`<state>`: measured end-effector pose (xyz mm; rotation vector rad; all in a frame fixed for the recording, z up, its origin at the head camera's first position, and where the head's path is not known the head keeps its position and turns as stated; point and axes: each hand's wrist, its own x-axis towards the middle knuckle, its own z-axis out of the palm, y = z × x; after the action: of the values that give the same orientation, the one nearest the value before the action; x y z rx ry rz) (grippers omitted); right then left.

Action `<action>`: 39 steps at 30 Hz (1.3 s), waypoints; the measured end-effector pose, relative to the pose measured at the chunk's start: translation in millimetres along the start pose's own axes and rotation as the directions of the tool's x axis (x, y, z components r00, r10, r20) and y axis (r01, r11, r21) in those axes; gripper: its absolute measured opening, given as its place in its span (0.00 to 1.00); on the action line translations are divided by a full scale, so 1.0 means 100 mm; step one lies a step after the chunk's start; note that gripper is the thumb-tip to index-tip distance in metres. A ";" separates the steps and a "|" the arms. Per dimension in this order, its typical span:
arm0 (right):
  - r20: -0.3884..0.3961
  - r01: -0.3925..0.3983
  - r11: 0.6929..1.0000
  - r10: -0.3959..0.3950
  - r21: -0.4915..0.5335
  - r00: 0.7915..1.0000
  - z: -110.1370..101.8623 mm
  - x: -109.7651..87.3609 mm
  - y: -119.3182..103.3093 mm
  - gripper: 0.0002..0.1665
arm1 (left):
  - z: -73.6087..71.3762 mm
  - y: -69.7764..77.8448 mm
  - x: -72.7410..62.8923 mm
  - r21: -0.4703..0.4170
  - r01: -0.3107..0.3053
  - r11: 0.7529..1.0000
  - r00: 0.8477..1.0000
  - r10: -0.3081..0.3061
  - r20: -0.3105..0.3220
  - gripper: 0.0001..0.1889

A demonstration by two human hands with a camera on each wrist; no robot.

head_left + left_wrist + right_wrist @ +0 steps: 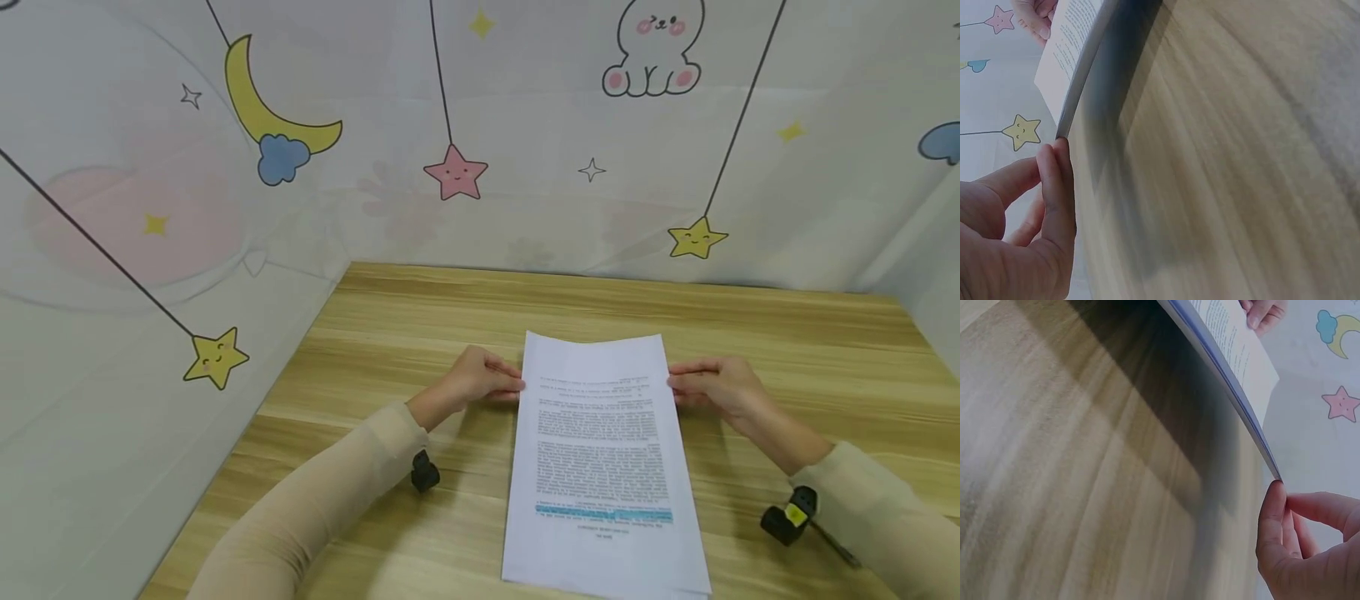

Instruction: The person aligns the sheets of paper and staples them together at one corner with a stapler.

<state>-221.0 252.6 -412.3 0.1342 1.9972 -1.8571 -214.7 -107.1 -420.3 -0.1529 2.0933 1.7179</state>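
A thick stack of printed paper [600,450] has text upside down to me and a blue-highlighted band near its near end. My left hand [482,377] holds the stack's left edge at the fingertips, towards the far end. Opposite it, my right hand [716,387] holds the right edge in the same way. In the left wrist view the sheets [1063,62] are raised off the wood, with a shadow beneath. The right wrist view shows the edge of the stack [1229,381] meeting the thumb and fingertips. The far edge of the paper sags slightly in the middle.
Everything is above a wood-grain table [420,308]. A white curtain [525,100] printed with stars, a moon and a bear hangs behind and along the left side. Black devices [789,515] are strapped at both wrists over beige sleeves.
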 end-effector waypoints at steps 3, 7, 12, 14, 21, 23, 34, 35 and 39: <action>-0.008 0.015 0.999 -0.015 -0.047 1.000 -0.01 -0.01 -0.04 0.19 | -0.01 0.04 0.00 0.003 -0.010 1.000 1.000 0.010 0.001 0.07; -0.017 0.053 0.996 -0.054 -0.076 0.998 -0.03 -0.02 -0.11 0.26 | -0.02 0.11 -0.01 -0.014 -0.037 0.999 0.999 0.037 0.005 0.07; -0.022 0.112 0.990 -0.114 -0.088 0.993 -0.05 -0.03 -0.21 0.26 | -0.03 0.18 -0.01 -0.023 -0.063 0.998 0.998 0.063 -0.001 0.08; -0.028 0.123 0.988 -0.126 -0.099 0.992 -0.05 -0.03 -0.25 0.26 | -0.04 0.22 -0.02 -0.025 -0.072 0.997 0.997 0.072 -0.004 0.09; -0.032 0.133 0.987 -0.136 -0.087 0.990 -0.06 -0.06 -0.40 0.26 | -0.04 0.42 -0.06 -0.016 -0.121 0.993 0.993 0.121 -0.017 0.10; -0.037 0.144 0.988 -0.146 -0.053 0.989 -0.07 -0.07 -0.44 0.18 | -0.04 0.48 -0.08 -0.008 -0.142 0.990 0.990 0.142 -0.027 0.10; -0.048 0.247 0.967 -0.244 0.063 0.969 -0.02 -0.11 -0.74 0.05 | -0.07 0.83 -0.20 0.039 -0.248 0.968 0.968 0.249 -0.041 0.10; -0.047 0.252 0.965 -0.249 0.069 0.967 -0.02 -0.11 -0.77 0.06 | -0.08 0.86 -0.21 0.039 -0.255 0.966 0.966 0.256 -0.041 0.10; -0.050 0.286 0.956 -0.283 0.069 0.958 -0.03 -0.14 -0.90 0.06 | -0.11 0.97 -0.26 0.031 -0.298 0.954 0.953 0.299 -0.044 0.10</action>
<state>-239.1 248.4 -323.1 -0.1024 2.0624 -2.1226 -228.3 -100.4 -320.2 0.1397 2.2650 1.8722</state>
